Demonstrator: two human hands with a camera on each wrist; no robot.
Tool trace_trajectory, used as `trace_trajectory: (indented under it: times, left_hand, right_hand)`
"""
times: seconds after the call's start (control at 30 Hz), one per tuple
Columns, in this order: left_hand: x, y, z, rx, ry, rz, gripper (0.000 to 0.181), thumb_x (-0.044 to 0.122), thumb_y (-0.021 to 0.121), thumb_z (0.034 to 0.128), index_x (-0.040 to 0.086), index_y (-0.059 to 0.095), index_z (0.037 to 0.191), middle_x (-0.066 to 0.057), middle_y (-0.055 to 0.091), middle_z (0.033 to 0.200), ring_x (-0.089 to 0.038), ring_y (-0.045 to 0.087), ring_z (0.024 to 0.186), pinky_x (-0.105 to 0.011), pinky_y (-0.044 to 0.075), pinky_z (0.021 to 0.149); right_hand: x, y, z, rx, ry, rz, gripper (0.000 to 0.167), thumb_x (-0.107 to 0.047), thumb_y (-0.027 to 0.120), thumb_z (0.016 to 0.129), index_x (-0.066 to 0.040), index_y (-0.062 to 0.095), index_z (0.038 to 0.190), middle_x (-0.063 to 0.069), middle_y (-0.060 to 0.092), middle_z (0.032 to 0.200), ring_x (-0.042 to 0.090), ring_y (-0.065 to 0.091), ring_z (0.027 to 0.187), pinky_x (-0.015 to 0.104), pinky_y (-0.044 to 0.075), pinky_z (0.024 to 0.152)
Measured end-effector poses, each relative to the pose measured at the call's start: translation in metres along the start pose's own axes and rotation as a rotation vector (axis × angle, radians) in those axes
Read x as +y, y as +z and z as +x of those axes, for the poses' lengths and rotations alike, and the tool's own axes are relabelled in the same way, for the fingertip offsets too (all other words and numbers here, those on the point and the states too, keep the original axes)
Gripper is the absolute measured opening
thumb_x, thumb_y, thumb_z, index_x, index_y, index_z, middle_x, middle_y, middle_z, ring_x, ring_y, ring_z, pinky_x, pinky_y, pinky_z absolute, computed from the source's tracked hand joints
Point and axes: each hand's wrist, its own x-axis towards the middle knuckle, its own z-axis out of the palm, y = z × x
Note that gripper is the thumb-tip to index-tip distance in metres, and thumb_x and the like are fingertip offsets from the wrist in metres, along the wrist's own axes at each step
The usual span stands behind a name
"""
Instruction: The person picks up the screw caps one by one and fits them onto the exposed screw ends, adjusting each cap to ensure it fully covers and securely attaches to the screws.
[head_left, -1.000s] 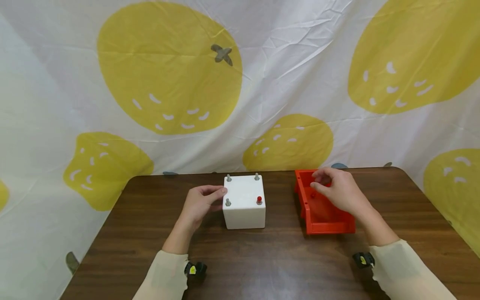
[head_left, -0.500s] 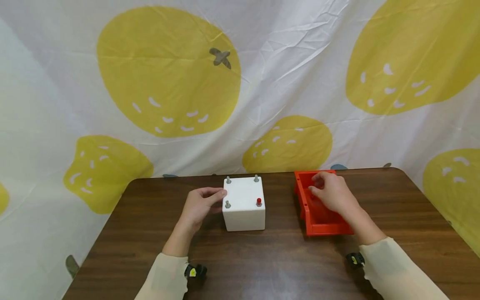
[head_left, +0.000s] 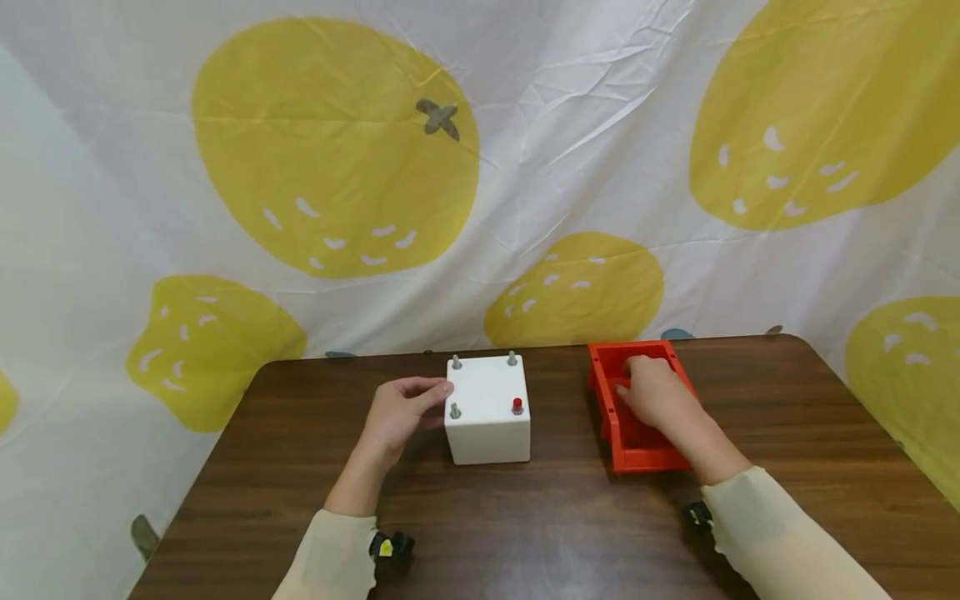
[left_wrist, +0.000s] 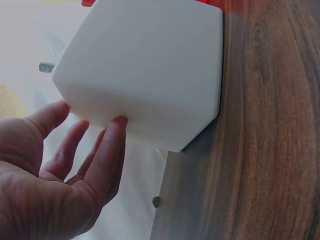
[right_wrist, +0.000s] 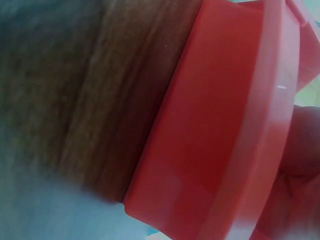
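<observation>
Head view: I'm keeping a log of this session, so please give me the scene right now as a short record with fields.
Main object: white, smooth, box-shaped block, resting on the table
Block top: upright threaded metal posts, one per corner; three bare
Cap: small red cap on the near right post
Container: red plastic open-topped bin, right of the block
Left hand: touching the block's left side, thumb at the top edge
Right hand: inside the bin; grasp hidden
Surface: dark brown wood-grain table
Backdrop: white cloth with yellow fruit print
</observation>
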Motion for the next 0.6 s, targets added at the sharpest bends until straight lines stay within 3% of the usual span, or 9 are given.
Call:
trace_trajectory:
  times: [0.27, 0.6]
  left_hand:
    - [-0.0009, -0.0001, 0.0001, -0.002, 0.006, 0.011, 0.03, 0.017, 0.082, 0.0966, -0.004, 0.077, 0.118, -0.015, 0.075, 0.118, -0.024, 0.074, 0.098, -0.044, 0.066, 0.083]
    - [0.0001, 0.0001, -0.0016, -0.002, 0.009, 0.013, 0.029, 0.016, 0.081, 0.0969, -0.004, 0.077, 0.118, -0.015, 0.075, 0.118, -0.029, 0.073, 0.101, -0.045, 0.066, 0.084]
  right_hand:
    - [-0.003, 0.0037, 0.004, -0.084, 0.091, -0.046, 0.017, -0.012, 0.066, 0.102, 0.001, 0.061, 0.092, 0.014, 0.061, 0.079, 0.027, 0.062, 0.07, 0.038, 0.06, 0.067]
    - [-0.0031, 0.0049, 0.0059, -0.087, 0.084, -0.039, 0.01, -0.003, 0.056, 0.1, -0.002, 0.058, 0.09, 0.012, 0.062, 0.076, 0.026, 0.062, 0.067, 0.036, 0.058, 0.061]
